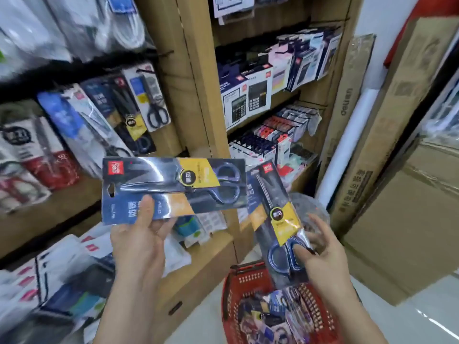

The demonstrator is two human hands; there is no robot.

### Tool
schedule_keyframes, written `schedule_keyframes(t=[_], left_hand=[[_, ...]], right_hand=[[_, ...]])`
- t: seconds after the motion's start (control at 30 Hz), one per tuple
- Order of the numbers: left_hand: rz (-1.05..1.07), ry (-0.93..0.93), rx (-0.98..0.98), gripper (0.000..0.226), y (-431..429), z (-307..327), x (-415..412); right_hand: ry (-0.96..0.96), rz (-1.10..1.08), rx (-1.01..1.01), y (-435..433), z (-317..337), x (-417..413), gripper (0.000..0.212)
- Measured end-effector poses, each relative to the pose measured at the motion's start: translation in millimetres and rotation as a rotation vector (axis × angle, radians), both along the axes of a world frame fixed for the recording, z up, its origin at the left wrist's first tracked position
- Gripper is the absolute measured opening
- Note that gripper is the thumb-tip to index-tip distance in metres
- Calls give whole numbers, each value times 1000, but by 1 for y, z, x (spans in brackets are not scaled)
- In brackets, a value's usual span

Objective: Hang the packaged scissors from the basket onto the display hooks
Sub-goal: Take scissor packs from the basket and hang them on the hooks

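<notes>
Head view, scissors packs (173,187) gripped in both hands (139,242)

- First scissors pack (173,187): dark blue and yellow card, I've got it sideways, handles pointing right.
- Second pack (275,219): same look, near upright, handles down, above the red basket (231,294), which holds more packs.

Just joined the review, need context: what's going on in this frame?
A person is restocking scissors in a shop. The left hand holds one scissors pack sideways. The right hand holds a second pack, roughly upright, above the red basket, which has more packs in it. Neither held pack is hung yet; other scissors packs hang at upper left.
</notes>
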State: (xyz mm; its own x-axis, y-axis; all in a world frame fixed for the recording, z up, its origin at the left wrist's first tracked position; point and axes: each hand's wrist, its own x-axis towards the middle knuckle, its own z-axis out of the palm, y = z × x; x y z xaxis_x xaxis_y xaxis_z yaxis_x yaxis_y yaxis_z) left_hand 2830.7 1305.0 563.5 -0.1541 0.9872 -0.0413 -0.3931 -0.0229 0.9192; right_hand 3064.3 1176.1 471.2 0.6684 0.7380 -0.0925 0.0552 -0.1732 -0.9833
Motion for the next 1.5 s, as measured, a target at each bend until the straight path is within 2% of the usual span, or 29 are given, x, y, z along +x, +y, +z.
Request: schedule_keyframes(t=[0.07, 0.23, 0.3, 0.37, 0.43, 0.5, 0.57, 0.6, 0.63, 0.7, 0.83, 0.93, 1.07, 1.13, 1.2, 1.3, 1.33, 1.43, 1.5], left_hand=[[41, 79, 41, 16, -3, 3, -26], [166, 154, 2, 4, -13, 3, -68], [208, 227, -9, 24, -16, 3, -81], [206, 427, 59, 48, -19, 7, -98], [151, 616, 140, 53, -22, 15, -114], [97, 660, 93, 53, -19, 23, -129], [75, 686, 85, 54, -17, 27, -144], [57, 683, 98, 51, -17, 28, -152], [28, 685, 113, 49, -18, 30, -158], [-52, 697, 127, 49, -16, 31, -171], [-141, 616, 94, 44, -2, 32, -190], [-174, 602, 69, 42, 8, 28, -190], [-207, 598, 64, 49, 25, 29, -181], [-214, 579, 74, 51, 35, 30, -177], [-218, 597, 117, 44, 44, 32, -170], [-217, 649, 145, 25, 58, 36, -153], [-215, 664, 142, 22, 63, 35, -146], [-214, 722, 130, 21, 81, 36, -126], [-201, 753, 124, 17, 94, 38, -115]], right_hand=[[48, 36, 73, 10, 10, -1, 49], [227, 181, 209, 37, 31, -30, 43], [280, 213, 252, 48, 40, -57, 40], [329, 292, 299, 56, 49, -89, 36], [351, 387, 344, 61, 53, -119, 31], [364, 457, 355, 66, 58, -149, 40], [359, 499, 353, 73, 56, -173, 67], [337, 510, 346, 76, 57, -186, 73], [320, 509, 338, 80, 57, -197, 65], [303, 491, 345, 87, 55, -218, 28], [234, 462, 317, 94, 51, -244, 26], [266, 413, 327, 99, 53, -248, 24], [185, 294, 344, 116, 59, -244, 16], [172, 263, 356, 127, 60, -236, 32], [186, 233, 351, 141, 61, -224, 24], [213, 233, 355, 164, 66, -204, 28], [210, 242, 365, 174, 67, -197, 37], [196, 255, 400, 201, 79, -182, 85], [189, 273, 429, 221, 83, -171, 88]])
